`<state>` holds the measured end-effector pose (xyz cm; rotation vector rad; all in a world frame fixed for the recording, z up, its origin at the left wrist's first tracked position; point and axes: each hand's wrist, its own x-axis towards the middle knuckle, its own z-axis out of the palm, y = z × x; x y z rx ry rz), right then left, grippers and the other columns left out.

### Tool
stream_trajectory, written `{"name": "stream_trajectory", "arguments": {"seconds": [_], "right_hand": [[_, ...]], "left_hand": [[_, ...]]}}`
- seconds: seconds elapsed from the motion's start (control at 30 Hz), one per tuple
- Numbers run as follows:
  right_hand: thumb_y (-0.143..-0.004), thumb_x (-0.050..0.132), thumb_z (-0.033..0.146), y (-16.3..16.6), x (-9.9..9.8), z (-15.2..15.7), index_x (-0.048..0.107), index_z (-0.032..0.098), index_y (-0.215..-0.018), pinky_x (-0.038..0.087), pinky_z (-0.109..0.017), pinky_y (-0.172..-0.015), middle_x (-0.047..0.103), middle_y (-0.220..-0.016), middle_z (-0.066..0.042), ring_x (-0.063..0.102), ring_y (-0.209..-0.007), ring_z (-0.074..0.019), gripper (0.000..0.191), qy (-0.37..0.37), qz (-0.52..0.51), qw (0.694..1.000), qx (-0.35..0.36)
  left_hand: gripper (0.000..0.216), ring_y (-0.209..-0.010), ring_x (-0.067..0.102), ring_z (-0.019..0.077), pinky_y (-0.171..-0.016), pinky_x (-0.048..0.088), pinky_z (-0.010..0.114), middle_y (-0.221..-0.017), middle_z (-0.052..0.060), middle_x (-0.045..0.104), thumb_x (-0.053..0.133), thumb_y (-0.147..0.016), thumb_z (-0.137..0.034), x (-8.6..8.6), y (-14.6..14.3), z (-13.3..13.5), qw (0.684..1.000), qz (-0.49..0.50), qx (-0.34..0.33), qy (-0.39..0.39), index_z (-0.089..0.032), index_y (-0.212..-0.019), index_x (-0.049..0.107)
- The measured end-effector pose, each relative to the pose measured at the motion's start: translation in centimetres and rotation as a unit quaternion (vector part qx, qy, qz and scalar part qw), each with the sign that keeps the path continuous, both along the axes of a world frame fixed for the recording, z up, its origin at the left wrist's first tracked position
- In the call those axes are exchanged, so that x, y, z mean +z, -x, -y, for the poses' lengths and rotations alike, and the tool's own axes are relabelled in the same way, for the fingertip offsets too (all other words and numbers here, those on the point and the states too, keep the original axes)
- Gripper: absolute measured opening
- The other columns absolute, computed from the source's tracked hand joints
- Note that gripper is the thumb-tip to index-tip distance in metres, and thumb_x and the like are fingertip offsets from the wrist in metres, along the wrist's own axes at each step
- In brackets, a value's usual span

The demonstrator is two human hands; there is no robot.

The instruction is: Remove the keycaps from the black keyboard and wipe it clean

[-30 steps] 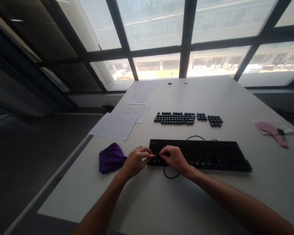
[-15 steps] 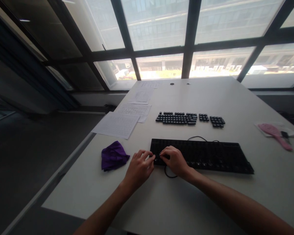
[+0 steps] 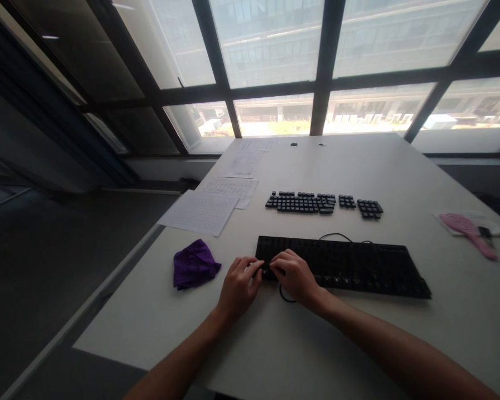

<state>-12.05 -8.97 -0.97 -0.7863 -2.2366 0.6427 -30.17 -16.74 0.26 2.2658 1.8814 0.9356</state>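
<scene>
A black keyboard (image 3: 358, 266) lies on the white table in front of me, most of its top dark with small glints along the near edge. At its left end my left hand (image 3: 240, 283) grips the corner, thumb and index finger bent around it. Just beside it, my right hand (image 3: 294, 276) is pinched low over the left part of the keyboard; whatever is between its fingertips is too small and hidden to make out. Beyond the keyboard, loose black keycaps (image 3: 302, 203) are laid out in keyboard order, with more keycaps (image 3: 370, 209) grouped at their right.
A crumpled purple cloth (image 3: 195, 264) lies left of my left hand. Printed papers (image 3: 200, 212) run along the table's left side. At the right are a pink hairbrush (image 3: 466, 232) and a small dark-topped brush (image 3: 485, 232) on clear plastic. A cable (image 3: 335, 234) loops behind the keyboard.
My right hand has shifted slightly left and closer to the keyboard. The left hand stays at the keyboard's left corner with little movement. The view has tilted slightly.
</scene>
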Motion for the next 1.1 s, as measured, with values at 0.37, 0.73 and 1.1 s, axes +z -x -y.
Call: {"name": "stream_trajectory", "arguments": {"seconds": [0.37,0.73,1.1], "right_hand": [[-0.094,0.055,0.018,-0.3,1.0,0.3,0.067,0.020,-0.079,0.051,-0.034,-0.083,0.067,-0.096,-0.009,0.057,-0.092,-0.0221,0.020,-0.072,0.065,0.995,0.036],[-0.096,0.054,0.019,-0.4,1.2,0.2,0.065,0.019,-0.080,0.049,-0.033,-0.083,0.066,-0.093,-0.008,0.056,-0.092,-0.0217,0.019,-0.085,0.095,0.991,0.040],[-0.096,0.054,0.021,-0.4,1.2,0.1,0.063,0.019,-0.078,0.047,-0.031,-0.083,0.065,-0.090,-0.007,0.055,-0.092,-0.0208,0.020,-0.106,0.117,0.987,0.036]], "left_hand": [[0.026,-0.104,0.057,0.0242,-0.095,0.048,0.041,-0.110,0.009,0.061,0.051,-0.093,-0.021,-0.7,0.0,-0.3,0.998,0.059,-0.002,0.022,-0.023,-0.114,0.067],[0.024,-0.103,0.056,0.0239,-0.093,0.047,0.040,-0.109,0.009,0.061,0.052,-0.093,-0.019,-0.9,-0.2,-0.4,0.998,0.050,0.001,0.025,-0.021,-0.113,0.065],[0.019,-0.101,0.058,0.0225,-0.091,0.049,0.038,-0.106,0.007,0.063,0.051,-0.094,-0.020,-1.2,-0.3,-0.8,1.000,0.009,0.007,-0.001,-0.020,-0.109,0.064]]}}
